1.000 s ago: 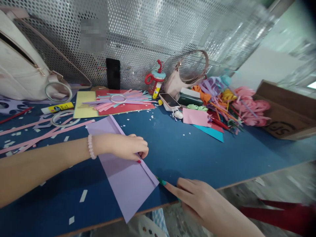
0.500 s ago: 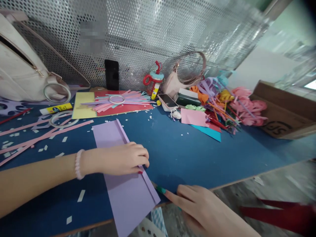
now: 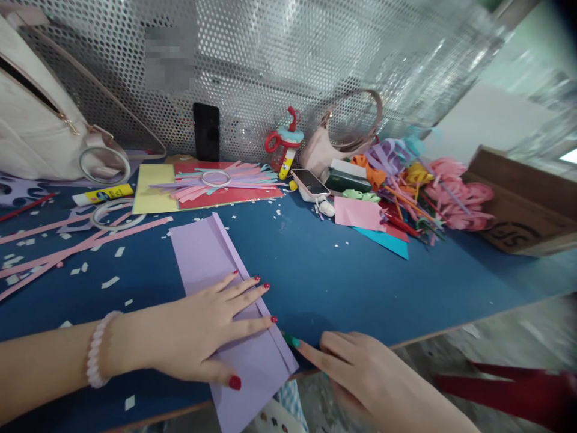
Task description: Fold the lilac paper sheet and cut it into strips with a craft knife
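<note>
My left hand (image 3: 205, 334) lies on a sheet of purple paper (image 3: 250, 385) with its fingers spread. Its fingertips rest on or near the narrow folded strip (image 3: 229, 243) along the paper's right edge. The sheet's lower end hangs past the table edge. Close to the sheet's lower right edge, my right hand (image 3: 356, 373) has its index finger stretched forward and the other fingers curled. Under that fingertip shows the end of a thin dark green tool (image 3: 287, 338). Most of the tool is hidden by the hand, so I cannot tell its kind.
Pink paper strips (image 3: 81, 249), tape rolls (image 3: 104, 166) and a glue stick (image 3: 103, 194) lie left on the blue table (image 3: 342, 282). Cut strips cover coloured sheets (image 3: 153, 186) behind. A phone (image 3: 311, 182), paper flowers (image 3: 455, 192) and a cardboard box (image 3: 518, 222) stand right.
My left hand has gone from curled over the folded strip to flat with fingers spread, lower on the sheet. My right hand has barely moved.
</note>
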Available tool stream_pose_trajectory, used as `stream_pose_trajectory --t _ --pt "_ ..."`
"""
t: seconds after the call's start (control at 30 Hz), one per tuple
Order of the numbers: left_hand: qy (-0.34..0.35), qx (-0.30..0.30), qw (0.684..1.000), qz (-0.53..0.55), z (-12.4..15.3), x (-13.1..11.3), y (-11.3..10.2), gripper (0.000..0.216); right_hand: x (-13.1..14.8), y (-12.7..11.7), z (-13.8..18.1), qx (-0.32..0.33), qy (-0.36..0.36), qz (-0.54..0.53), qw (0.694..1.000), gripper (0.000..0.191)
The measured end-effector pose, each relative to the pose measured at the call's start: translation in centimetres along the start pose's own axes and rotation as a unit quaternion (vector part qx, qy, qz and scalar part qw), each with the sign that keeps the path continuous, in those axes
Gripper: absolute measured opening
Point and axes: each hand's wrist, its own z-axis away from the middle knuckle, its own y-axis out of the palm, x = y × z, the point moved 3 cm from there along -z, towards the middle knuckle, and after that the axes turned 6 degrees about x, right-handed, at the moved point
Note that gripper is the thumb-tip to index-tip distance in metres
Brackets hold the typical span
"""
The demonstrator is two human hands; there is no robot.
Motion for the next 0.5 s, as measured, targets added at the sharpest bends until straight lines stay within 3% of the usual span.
stream_pose_trajectory --t 0.17,0.37,0.5 --pt "-0.018 0.022 1.000 0.007 -0.32 -0.62 0.01 0.072 -0.04 0.07 -0.04 0.006 0.002 0.003 1.000 0.049" --pt "-0.005 -0.008 1.000 0.025 -0.40 -0.70 0.17 0.071 0.19 0.01 -0.30 0.002 -0.001 0.002 1.000 0.050" --pt "-0.017 0.019 0.999 0.022 -0.41 -0.61 0.16 0.072 0.02 0.17 -0.32 -0.005 -0.003 0.001 1.000 0.051"
